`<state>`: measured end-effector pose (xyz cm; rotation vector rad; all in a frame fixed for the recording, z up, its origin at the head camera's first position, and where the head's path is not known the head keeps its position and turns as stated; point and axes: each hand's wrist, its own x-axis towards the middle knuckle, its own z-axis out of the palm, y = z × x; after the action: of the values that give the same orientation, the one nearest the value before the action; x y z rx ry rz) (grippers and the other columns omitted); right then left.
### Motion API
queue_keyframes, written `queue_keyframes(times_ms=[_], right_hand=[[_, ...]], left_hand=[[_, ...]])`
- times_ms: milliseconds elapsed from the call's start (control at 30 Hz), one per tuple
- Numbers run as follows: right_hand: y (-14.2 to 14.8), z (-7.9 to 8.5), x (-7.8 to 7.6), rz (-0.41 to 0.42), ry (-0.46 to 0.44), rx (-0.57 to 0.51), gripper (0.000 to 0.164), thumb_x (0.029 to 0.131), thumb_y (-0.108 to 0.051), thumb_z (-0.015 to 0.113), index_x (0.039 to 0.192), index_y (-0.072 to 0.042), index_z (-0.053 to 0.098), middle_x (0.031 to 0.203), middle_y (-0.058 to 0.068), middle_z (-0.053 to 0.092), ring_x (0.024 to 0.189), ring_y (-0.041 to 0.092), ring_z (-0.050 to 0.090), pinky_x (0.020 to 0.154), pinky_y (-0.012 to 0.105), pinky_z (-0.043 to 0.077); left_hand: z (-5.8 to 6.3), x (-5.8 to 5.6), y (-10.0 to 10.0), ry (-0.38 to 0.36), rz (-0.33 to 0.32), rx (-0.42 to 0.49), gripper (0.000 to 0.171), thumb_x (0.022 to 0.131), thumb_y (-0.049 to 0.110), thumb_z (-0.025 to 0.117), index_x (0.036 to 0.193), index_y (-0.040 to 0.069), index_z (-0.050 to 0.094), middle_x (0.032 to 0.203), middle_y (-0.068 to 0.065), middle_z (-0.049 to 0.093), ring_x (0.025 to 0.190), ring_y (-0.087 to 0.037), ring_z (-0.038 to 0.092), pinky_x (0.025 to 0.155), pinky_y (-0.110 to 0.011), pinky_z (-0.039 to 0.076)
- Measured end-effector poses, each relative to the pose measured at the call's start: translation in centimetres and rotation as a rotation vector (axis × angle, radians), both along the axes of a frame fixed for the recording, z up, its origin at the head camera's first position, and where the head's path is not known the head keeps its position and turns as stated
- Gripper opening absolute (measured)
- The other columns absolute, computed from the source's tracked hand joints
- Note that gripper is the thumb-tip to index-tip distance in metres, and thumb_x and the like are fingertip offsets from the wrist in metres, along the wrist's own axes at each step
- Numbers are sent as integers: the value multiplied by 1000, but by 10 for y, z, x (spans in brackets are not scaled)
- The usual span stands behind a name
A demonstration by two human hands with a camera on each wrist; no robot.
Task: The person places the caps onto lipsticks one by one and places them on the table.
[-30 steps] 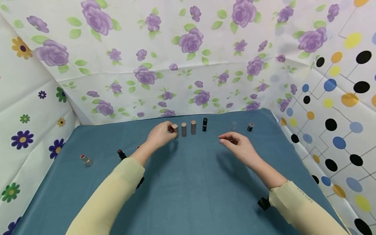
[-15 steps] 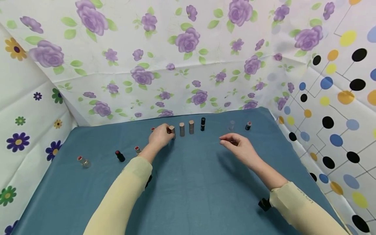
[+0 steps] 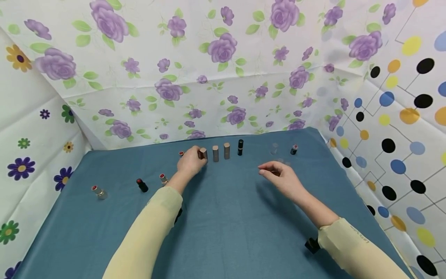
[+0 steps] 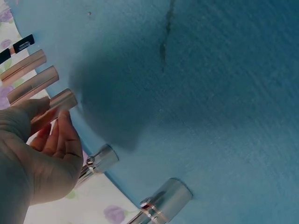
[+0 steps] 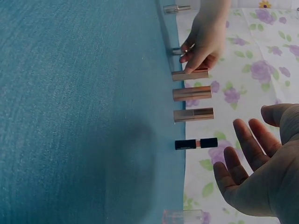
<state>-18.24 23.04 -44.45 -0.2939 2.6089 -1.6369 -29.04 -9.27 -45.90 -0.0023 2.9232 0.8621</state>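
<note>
My left hand pinches the leftmost of three rose-gold lipstick tubes between thumb and fingers; the tube stands upright at the back of the table. Beside it, on the right, are the second rose-gold tube and the third, both upright. A black lipstick tube with a rose-gold band ends that row. My right hand hovers over the cloth with its fingers relaxed and holds nothing. Just behind it shows a clear cap.
A short uncapped red lipstick stands at the back right. To the left are several uncapped lipsticks: a clear-based one, a black one and a gold one. Blue cloth covers the table; a flowered sheet hangs behind.
The head view has shifted slightly. My left forearm has moved right, uncovering lipsticks behind it, while that hand stays at the same tube. My right hand has lowered a little.
</note>
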Motion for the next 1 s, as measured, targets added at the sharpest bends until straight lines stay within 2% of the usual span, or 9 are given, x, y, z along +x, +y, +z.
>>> queue_keyframes(times_ms=[167,333,467,567,633,800,900,1000], right_hand=[[5,4,-1,-9,12,1,33,101,-46,65,123,-22,70,118,1,68,111,35,63,88,57,52],[17,13,-4,-42,31,31,39,100,-50,64,126,-22,69,119,0,69,108,25,64,87,54,53],[27,21,-7,-59,43,42,40,101,-50,63,127,-20,69,118,1,69,105,23,64,83,44,55],[33,27,-8,-72,58,53,41,101,-48,63,128,-18,69,118,5,69,101,22,64,74,33,54],[37,31,-8,-82,67,68,41,102,-48,62,128,-17,69,118,6,68,99,20,63,72,32,53],[46,39,-9,-110,76,105,43,102,-50,60,129,-18,68,121,4,68,105,19,63,81,33,52],[51,42,-10,-134,85,117,44,102,-51,60,130,-18,67,121,5,68,107,20,63,81,30,52],[56,43,-12,-155,100,127,45,102,-50,60,131,-17,67,122,5,67,108,22,63,79,28,52]], left_hand=[[20,8,-2,19,-18,75,64,98,37,70,150,8,45,139,-14,56,113,-32,61,88,-50,52],[49,20,-5,73,-55,105,70,101,48,62,155,11,38,148,-13,47,119,-34,58,90,-52,50],[67,28,-10,117,-91,73,72,101,52,60,157,14,37,150,-10,47,119,-31,58,90,-52,50],[78,33,-15,141,-130,44,73,101,53,60,158,15,36,152,-10,46,120,-29,58,90,-52,51],[83,36,-18,155,-160,27,74,100,52,61,159,15,35,154,-10,44,124,-30,56,93,-53,50],[92,45,-26,194,-241,-34,79,100,52,62,163,16,29,162,-11,36,146,-33,37,109,-59,39],[95,51,-29,209,-294,-66,80,101,54,59,164,19,25,164,-11,31,149,-35,31,110,-62,36],[96,59,-29,223,-336,-88,80,100,55,59,165,22,24,164,-12,31,149,-37,30,108,-63,38]])
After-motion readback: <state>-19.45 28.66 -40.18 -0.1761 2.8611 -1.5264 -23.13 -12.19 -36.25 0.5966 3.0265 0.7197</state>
